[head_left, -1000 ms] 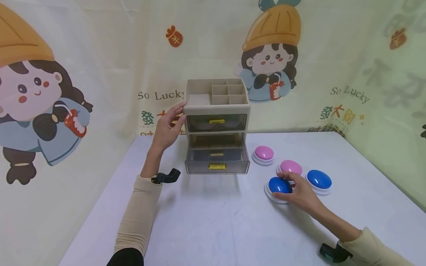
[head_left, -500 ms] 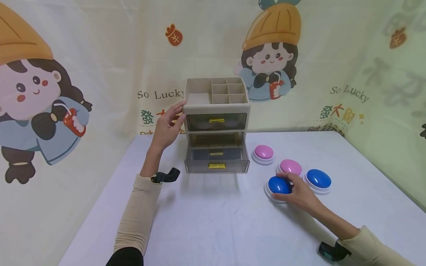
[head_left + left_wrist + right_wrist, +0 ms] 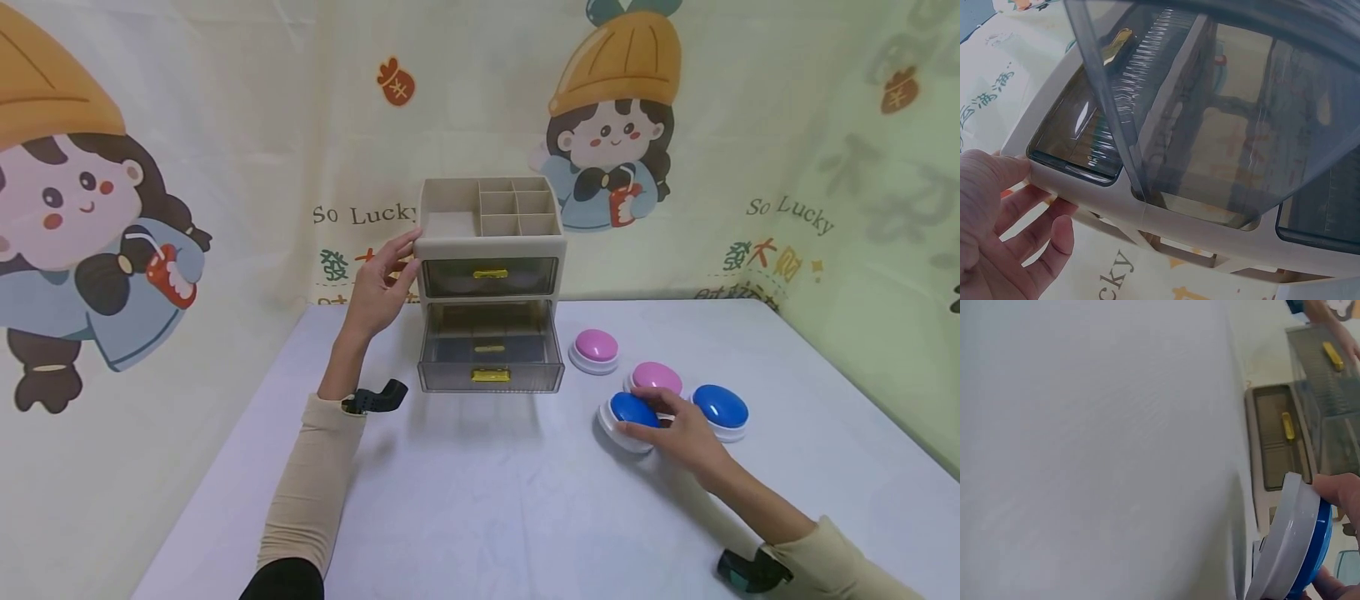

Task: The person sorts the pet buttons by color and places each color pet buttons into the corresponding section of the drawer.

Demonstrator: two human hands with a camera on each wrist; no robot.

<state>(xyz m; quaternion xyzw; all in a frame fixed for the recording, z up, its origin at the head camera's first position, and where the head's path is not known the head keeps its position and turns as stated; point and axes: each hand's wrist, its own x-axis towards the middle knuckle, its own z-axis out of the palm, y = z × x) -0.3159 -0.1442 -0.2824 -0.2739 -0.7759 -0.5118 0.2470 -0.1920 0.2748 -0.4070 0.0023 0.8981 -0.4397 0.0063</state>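
Observation:
A blue push button with a round white base is pinched at its rim between the thumb and fingers of my right hand. It is tilted, its left side raised off the table; the right wrist view shows the white base edge-on. My left hand touches the upper left side of a beige drawer organizer, fingers loosely bent, not wrapped round it. The organizer's middle clear drawer is pulled out, while its top drawer is in. The left wrist view shows the left hand at the frame's edge.
Two pink push buttons, one farther back and one nearer, stand right of the organizer. Another blue push button sits beyond the right hand. A white cloth covers the table; a printed curtain hangs behind it.
The blue push button in my right hand has gone from flat on the table to tilted, its left side lifted. My left hand and the organizer have stayed put.

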